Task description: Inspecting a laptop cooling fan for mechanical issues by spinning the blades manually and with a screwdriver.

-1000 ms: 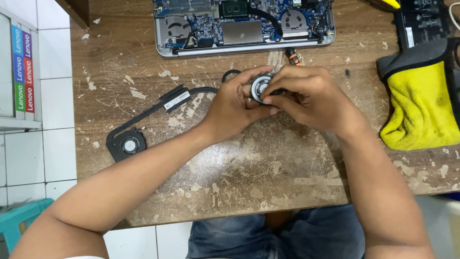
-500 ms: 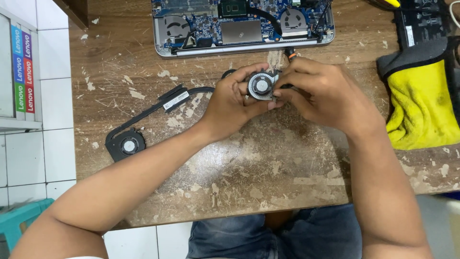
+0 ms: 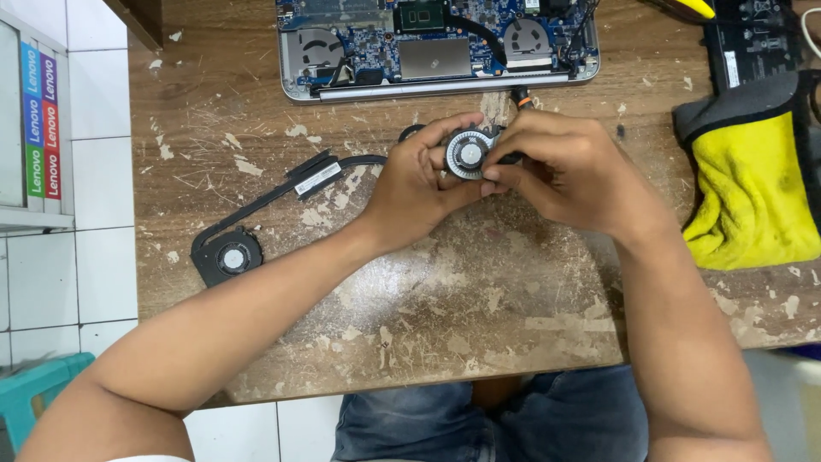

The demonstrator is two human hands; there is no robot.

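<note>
Small round cooling fan (image 3: 468, 156), held above the desk (image 3: 479, 299) near its far edge, pinched between both hands. The left hand (image 3: 419, 184) grips its left side; the right hand (image 3: 560, 171) closes fingers on its right. A white-labelled heat pipe (image 3: 318, 175) runs left to a second fan (image 3: 228, 257) near the left edge. An open laptop (image 3: 436, 47) lies at the far edge, a yellow cloth (image 3: 748, 192) at the right edge. Coloured box spines (image 3: 41, 128) stand left. Compared with a second ago, the fan is turned face-up.
</note>
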